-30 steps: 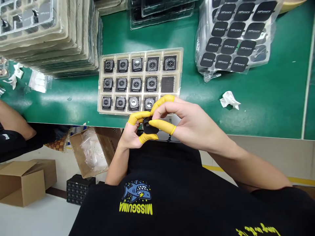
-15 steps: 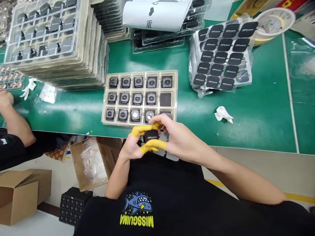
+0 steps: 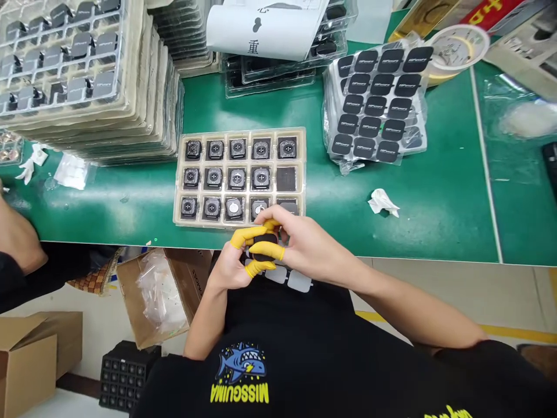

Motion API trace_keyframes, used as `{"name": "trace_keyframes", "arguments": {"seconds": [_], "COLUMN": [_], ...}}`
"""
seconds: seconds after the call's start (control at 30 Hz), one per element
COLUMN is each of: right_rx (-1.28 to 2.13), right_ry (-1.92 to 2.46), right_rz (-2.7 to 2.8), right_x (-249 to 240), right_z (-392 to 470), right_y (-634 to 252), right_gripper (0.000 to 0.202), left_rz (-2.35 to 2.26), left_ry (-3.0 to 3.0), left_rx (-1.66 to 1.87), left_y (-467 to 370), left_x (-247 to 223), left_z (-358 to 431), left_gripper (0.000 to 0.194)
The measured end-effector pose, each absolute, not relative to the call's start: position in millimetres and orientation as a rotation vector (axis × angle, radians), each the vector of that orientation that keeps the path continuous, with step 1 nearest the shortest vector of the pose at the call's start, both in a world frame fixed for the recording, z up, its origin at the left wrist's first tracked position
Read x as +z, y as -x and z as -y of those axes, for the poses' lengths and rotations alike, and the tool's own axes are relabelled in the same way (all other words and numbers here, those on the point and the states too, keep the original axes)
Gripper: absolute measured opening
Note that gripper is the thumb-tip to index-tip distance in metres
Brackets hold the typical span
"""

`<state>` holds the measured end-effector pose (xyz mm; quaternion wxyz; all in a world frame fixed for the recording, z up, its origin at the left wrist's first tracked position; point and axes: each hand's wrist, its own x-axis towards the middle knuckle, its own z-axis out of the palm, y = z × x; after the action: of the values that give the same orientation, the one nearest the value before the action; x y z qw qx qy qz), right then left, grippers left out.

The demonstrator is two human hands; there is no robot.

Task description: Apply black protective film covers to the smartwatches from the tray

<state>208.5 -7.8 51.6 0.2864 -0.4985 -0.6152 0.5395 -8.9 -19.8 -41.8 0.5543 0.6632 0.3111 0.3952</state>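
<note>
A black smartwatch body [image 3: 265, 237] is between my hands, just in front of the table edge. My left hand [image 3: 230, 264] grips it from the left with finger and thumb, both in yellow finger cots. My right hand [image 3: 307, 247], also in yellow cots, closes on it from the right, its thumb lying across the face and hiding most of it. Under my hands hangs a sheet of pale rounded-square films [image 3: 299, 281], partly covered. Just beyond is a tray [image 3: 178, 191] of watch bodies lying back side up; my right fingers overlap its near edge.
Stacked trays [image 3: 143, 116] rise at the left. Sheets of black labelled films [image 3: 374, 107] lie at the right, with a tape roll [image 3: 478, 46] behind them and a crumpled tissue [image 3: 383, 202] nearer. Another person's arm [image 3: 20, 238] is at far left. A carton [image 3: 130, 302] stands below the table.
My right thumb has moved up across the watch face, covering the lettering seen before. My left thumb now sits lower and apart from it. The view has shifted slightly.
</note>
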Motion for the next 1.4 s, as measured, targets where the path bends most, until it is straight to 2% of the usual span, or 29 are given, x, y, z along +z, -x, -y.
{"name": "trace_keyframes", "arguments": {"seconds": [0.1, 0.23, 0.37, 0.53, 0.73, 0.93, 1.2, 1.4], "right_rx": [1.417, 1.135, 0.709, 0.524, 0.308, 0.301, 0.322, 0.410], "right_ry": [1.301, 1.286, 1.517, 1.619, 1.654, 1.814, 1.719, 1.648], "right_rz": [1.671, 1.671, 1.768, 2.046, 2.257, 2.009, 2.177, 2.087], "right_x": [51.3, 42.7, 21.2, -7.8, -15.8, -12.6, -20.4, -36.1], "right_z": [7.1, -12.5, -51.7, -82.5, -83.0, -107.5, -141.1, -150.2], "right_y": [-204.4, -224.1, -265.8, -282.5, -270.6, -289.5, -301.2, -303.5], "right_gripper": [0.016, 0.022, 0.024, 0.027, 0.038, 0.036, 0.030, 0.042], "left_rz": [-0.762, -0.716, -0.667, -0.684, -0.672, -0.710, -0.673, -0.711], "left_ry": [-1.672, -1.581, -1.451, -1.405, -1.384, -1.358, -1.349, -1.307], "left_rx": [0.982, 1.046, 1.065, 1.040, 1.015, 0.984, 1.000, 0.932], "left_y": [6.7, 8.4, 17.7, 20.8, 22.2, 28.3, 17.9, 12.8], "left_x": [-35.4, -22.9, -12.8, -14.2, -19.1, -17.9, -28.6, -35.8], "left_z": [18.9, 17.5, 18.0, 21.2, 19.2, 17.7, 25.8, 24.6], "left_gripper": [0.067, 0.084, 0.077, 0.077, 0.077, 0.076, 0.078, 0.086]}}
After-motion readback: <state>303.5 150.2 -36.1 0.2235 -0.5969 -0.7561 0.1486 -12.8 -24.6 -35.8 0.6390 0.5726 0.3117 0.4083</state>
